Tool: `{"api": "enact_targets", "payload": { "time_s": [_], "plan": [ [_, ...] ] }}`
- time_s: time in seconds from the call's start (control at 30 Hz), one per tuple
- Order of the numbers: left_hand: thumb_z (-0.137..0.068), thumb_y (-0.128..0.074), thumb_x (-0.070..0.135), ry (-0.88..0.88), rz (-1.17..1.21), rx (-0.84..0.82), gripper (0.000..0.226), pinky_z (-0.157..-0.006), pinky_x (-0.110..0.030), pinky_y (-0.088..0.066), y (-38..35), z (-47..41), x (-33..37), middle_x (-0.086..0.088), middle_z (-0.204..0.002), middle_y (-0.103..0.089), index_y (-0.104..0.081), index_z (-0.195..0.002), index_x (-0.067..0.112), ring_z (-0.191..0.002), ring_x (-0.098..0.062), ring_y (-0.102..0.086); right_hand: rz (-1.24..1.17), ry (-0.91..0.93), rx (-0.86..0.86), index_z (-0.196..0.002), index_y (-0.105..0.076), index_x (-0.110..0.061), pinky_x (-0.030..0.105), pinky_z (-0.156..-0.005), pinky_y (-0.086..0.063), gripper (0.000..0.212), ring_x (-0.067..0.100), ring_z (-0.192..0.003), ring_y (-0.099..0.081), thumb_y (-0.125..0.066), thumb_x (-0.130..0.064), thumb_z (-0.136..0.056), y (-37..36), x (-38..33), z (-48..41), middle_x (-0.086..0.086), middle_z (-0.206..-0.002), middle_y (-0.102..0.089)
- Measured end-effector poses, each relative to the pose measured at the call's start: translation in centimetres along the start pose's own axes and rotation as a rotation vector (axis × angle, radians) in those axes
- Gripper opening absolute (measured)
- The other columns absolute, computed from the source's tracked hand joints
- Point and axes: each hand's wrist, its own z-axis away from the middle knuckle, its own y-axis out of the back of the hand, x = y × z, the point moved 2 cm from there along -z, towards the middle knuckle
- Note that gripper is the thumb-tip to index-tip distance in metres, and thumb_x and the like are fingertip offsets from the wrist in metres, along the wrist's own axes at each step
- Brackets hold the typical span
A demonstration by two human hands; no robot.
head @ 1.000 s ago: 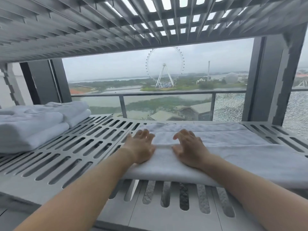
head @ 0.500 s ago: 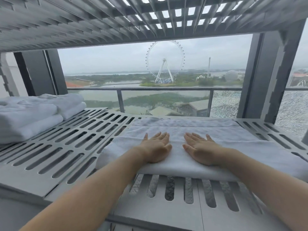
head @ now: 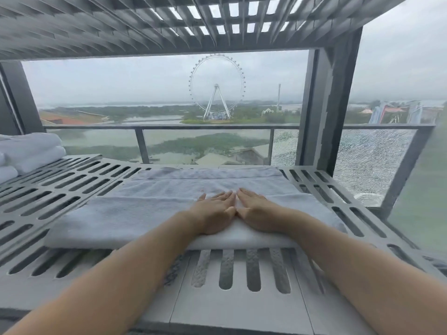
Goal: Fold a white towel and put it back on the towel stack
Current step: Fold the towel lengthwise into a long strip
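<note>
Slotted grey metal shelf [head: 72,189] by a window carries a folded white terry towel [head: 135,218]. Left hand [head: 214,215] and right hand [head: 257,213] press flat on it, fingers straight, side by side. At the shelf's far left sits a stack of folded white towels [head: 29,151].

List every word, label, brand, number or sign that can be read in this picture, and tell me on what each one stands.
None: no text can be read in this picture.
The white towel, the towel stack and the slotted shelf show no label, brand or number.
The Ferris wheel and the far buildings are too small and hazy to show any sign.
</note>
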Motion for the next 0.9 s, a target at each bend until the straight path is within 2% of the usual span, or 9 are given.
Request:
{"api": "enact_targets", "payload": {
  "time_s": [0.2, 0.33, 0.43, 0.53, 0.67, 0.77, 0.9],
  "plan": [
    [-0.098, -0.017, 0.046, 0.061, 0.005, -0.001, 0.058, -0.114, -0.037, 0.006, -0.5, -0.1, -0.6, 0.006, -0.157, 0.003, 0.002, -0.148, 0.023, -0.142, -0.006, 0.003, 0.108, -0.088, -0.04, -0.147, -0.004, -0.019, 0.04, -0.117, -0.001, 0.066, 0.018, -0.143, 0.001, -0.019, -0.055, -0.094, 1.5, 5.6, 1.9, 0.003, -0.157, 0.002],
    [-0.097, -0.027, 0.046, 0.074, 0.054, 0.111, 0.06, -0.117, -0.037, -0.002, -0.4, 0.2, -0.1, 0.006, -0.157, -0.007, -0.007, -0.148, 0.023, -0.143, -0.009, -0.005, 0.017, 0.014, 0.065, -0.147, 0.001, -0.026, 0.042, -0.115, 0.004, 0.065, 0.013, -0.142, 0.011, -0.022, -0.055, -0.094, 1.8, 5.5, 2.3, -0.005, -0.155, 0.013],
    [-0.095, -0.035, 0.046, 0.125, 0.133, 0.194, 0.061, -0.117, -0.042, -0.007, 0.1, 1.4, -0.9, 0.006, -0.156, -0.012, -0.013, -0.148, 0.024, -0.143, -0.011, -0.009, 0.056, 0.067, -0.02, -0.147, -0.003, -0.03, 0.043, -0.115, 0.006, 0.059, 0.012, -0.143, 0.006, -0.021, -0.054, -0.095, 1.9, 5.8, 2.8, -0.006, -0.157, 0.004],
    [-0.096, -0.029, 0.05, 0.181, 0.08, 0.121, 0.06, -0.116, -0.045, 0.001, -0.1, 2.7, -1.8, 0.008, -0.156, -0.01, -0.014, -0.148, 0.024, -0.143, -0.01, -0.006, 0.05, 0.074, -0.028, -0.147, -0.009, -0.029, 0.039, -0.115, 0.005, 0.057, 0.012, -0.143, 0.002, -0.021, -0.052, -0.096, 2.0, 6.1, 3.6, -0.006, -0.157, -0.002],
    [-0.098, -0.028, 0.042, 0.164, 0.151, 0.194, 0.054, -0.116, -0.043, -0.004, 0.2, 3.9, -0.9, 0.007, -0.156, -0.014, -0.019, -0.147, 0.022, -0.142, -0.011, -0.011, 0.022, 0.141, 0.037, -0.147, -0.012, -0.024, 0.035, -0.114, 0.003, 0.058, 0.009, -0.142, 0.003, -0.026, -0.049, -0.096, 1.7, 2.7, 3.7, -0.007, -0.156, -0.001],
    [-0.099, -0.025, 0.031, 0.147, 0.147, 0.21, 0.049, -0.116, -0.043, -0.008, 0.4, 4.3, 0.1, 0.002, -0.155, -0.018, -0.023, -0.146, 0.017, -0.142, -0.013, -0.015, -0.024, 0.224, 0.002, -0.147, -0.011, -0.019, 0.036, -0.115, 0.001, 0.056, 0.012, -0.143, -0.001, -0.026, -0.04, -0.097, -0.3, -2.3, 2.8, 0.001, -0.157, -0.004],
    [-0.099, -0.02, 0.028, 0.198, 0.058, 0.167, 0.048, -0.116, -0.041, -0.009, 0.3, 6.1, -1.1, -0.003, -0.155, -0.019, -0.025, -0.145, 0.012, -0.142, -0.014, -0.015, 0.014, 0.195, -0.03, -0.148, -0.004, -0.019, 0.039, -0.113, 0.005, 0.058, 0.013, -0.143, 0.001, -0.02, -0.034, -0.095, -2.1, -5.8, 1.8, 0.002, -0.157, -0.001]
  ]
}}
